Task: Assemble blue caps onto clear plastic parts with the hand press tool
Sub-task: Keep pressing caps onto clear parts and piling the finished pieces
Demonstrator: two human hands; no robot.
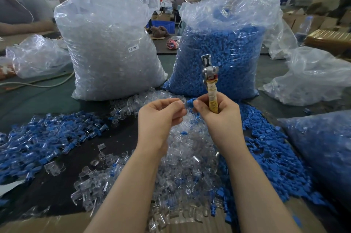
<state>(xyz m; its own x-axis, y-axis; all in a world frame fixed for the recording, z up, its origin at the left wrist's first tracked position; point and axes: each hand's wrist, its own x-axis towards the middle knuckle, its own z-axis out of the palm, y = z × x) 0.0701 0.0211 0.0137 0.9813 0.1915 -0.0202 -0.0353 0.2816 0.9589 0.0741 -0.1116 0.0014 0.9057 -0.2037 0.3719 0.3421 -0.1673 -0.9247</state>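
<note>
From the head view, the left hand (160, 117) pinches a small clear part (182, 103) at its curled fingertips, touching a ridged blue cap (190, 103) pinched by the right hand (216, 117), whose other fingers wrap the press tool (209, 80), its tape-wound handle upright and its metal head on top. Below them lie a glassy heap of clear parts (182, 160), loose blue caps (273, 156) to the right and assembled pieces (43, 141) to the left. Behind stand crinkly plastic sacks, a clear-part bag (112, 48) and a cap bag (224, 50).
</note>
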